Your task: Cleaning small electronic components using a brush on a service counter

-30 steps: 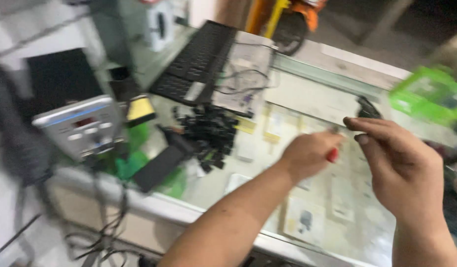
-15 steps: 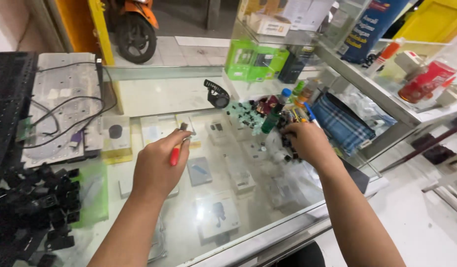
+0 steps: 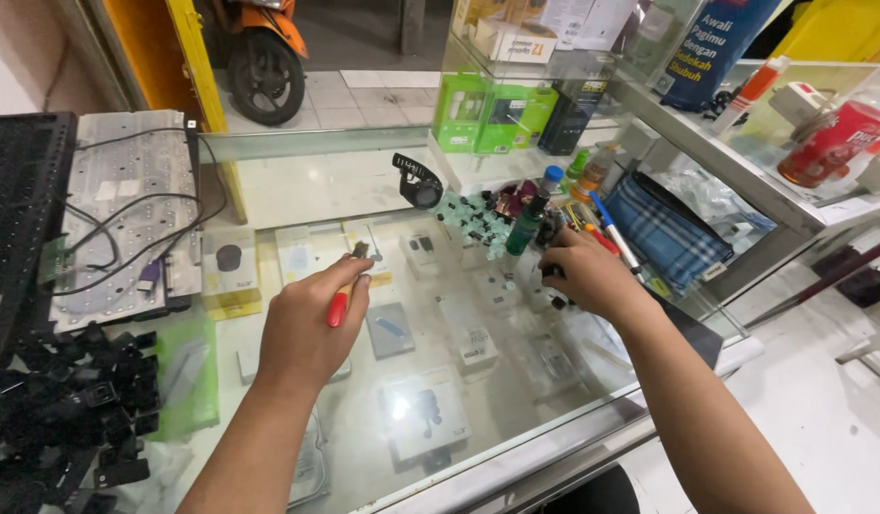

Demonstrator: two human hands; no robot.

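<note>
My left hand (image 3: 312,328) is closed around a red-handled tool (image 3: 339,306), held over the glass counter (image 3: 402,190) near its middle. My right hand (image 3: 592,274) reaches to the right, fingers curled among small dark parts (image 3: 552,228) beside a green bottle (image 3: 524,224) and a white pen with a blue cap (image 3: 611,228). What the right fingers pinch is hidden. A black round gadget (image 3: 419,183) lies on the glass behind both hands.
A pile of black keycaps (image 3: 69,409) and a bare keyboard plate with cables (image 3: 126,205) lie at left. A blue checked cloth (image 3: 664,233), green boxes (image 3: 488,114) and a glass shelf stand at right. An orange scooter (image 3: 259,52) is parked beyond.
My view swung from the left side of the counter to the right. My right hand went from mid-air to the cluttered right corner; the left hand kept hold of the red-handled tool.
</note>
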